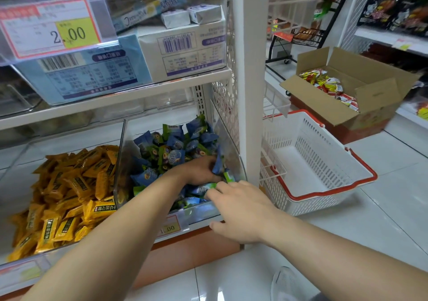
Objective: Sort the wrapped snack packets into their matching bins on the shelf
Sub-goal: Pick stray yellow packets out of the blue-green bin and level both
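Head view: my left hand (201, 171) is down in the right-hand clear bin (201, 214), fingers curled round some blue-and-green packets (176, 143) near the bin's right wall. My right hand (238, 210) reaches over the bin's front edge, fingertips on packets there; I cannot tell whether they pinch one. Yellow packets (69, 189) lie heaped just left of that bin.
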Tool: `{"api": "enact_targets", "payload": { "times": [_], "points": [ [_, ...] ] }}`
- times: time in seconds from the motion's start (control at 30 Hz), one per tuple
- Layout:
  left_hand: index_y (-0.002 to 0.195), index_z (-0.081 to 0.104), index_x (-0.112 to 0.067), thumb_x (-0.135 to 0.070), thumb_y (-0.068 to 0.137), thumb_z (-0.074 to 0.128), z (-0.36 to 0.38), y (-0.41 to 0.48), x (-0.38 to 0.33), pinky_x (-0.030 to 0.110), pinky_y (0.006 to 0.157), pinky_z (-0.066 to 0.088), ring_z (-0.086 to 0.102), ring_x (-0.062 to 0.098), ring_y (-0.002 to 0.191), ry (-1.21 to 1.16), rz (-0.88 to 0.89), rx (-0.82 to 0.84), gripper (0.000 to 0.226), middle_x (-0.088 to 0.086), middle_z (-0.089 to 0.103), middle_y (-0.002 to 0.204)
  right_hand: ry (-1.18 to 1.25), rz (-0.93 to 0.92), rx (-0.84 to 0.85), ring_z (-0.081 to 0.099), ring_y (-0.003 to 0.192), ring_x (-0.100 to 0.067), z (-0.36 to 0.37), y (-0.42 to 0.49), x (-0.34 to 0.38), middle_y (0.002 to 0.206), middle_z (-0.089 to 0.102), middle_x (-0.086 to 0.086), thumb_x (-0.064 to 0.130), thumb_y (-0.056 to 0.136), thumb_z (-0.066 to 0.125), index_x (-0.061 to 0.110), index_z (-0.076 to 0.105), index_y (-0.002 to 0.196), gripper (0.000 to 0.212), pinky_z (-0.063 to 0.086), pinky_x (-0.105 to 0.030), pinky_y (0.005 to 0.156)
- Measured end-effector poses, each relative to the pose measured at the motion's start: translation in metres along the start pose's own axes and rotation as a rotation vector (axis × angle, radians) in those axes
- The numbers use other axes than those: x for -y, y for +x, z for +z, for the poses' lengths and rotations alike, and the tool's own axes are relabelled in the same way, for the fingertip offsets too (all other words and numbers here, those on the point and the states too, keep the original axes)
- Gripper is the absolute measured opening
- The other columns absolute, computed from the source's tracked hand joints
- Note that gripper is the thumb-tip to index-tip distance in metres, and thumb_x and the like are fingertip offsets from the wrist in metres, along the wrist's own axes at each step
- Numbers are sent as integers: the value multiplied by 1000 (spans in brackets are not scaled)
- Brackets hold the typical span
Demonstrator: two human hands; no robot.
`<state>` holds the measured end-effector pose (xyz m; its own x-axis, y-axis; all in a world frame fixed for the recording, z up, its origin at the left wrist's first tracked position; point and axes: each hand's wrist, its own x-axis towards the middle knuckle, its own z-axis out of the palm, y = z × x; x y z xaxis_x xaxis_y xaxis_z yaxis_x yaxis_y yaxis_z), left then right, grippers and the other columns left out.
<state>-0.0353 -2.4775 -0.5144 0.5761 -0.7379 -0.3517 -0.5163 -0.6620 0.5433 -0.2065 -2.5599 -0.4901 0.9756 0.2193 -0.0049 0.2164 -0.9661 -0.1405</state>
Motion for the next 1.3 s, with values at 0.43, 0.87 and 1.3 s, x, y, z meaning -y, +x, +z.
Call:
{"api": "enact_targets", "payload": {
  "times": [0.43, 0.87, 1.3],
  "points": [
    [90, 60, -15, -21, 81, 81, -63, -66, 11, 26, 71, 42, 55, 3, 75, -40, 62, -461, 24, -7, 60, 84, 496, 196, -402, 51, 116, -24, -16, 27, 10, 131, 40, 0, 34, 91, 54, 22, 40, 136, 49, 45, -36, 91],
    [114, 57, -30, -24, 77, 83, -40, -97, 29, 14, 66, 49, 64, 1, 87, -327, -73, -566, 46, -15, 65, 96, 914, 382, -537, 54, 84, -6, -21, 91, 9, 98, 61, 8, 14, 89, 66, 23, 64, 119, 32, 37, 0, 56],
    [93, 71, -21, -11, 88, 71, -48, -115, 19, 19, 59, 55, 71, 5, 70, -773, -36, -707, 11, -4, 74, 77, 952, 93, -447, 60, 104, -2, -20, 89, 31, 111, 67, 17, 24, 90, 63, 38, 62, 120, 33, 46, -15, 86]
  ]
}}
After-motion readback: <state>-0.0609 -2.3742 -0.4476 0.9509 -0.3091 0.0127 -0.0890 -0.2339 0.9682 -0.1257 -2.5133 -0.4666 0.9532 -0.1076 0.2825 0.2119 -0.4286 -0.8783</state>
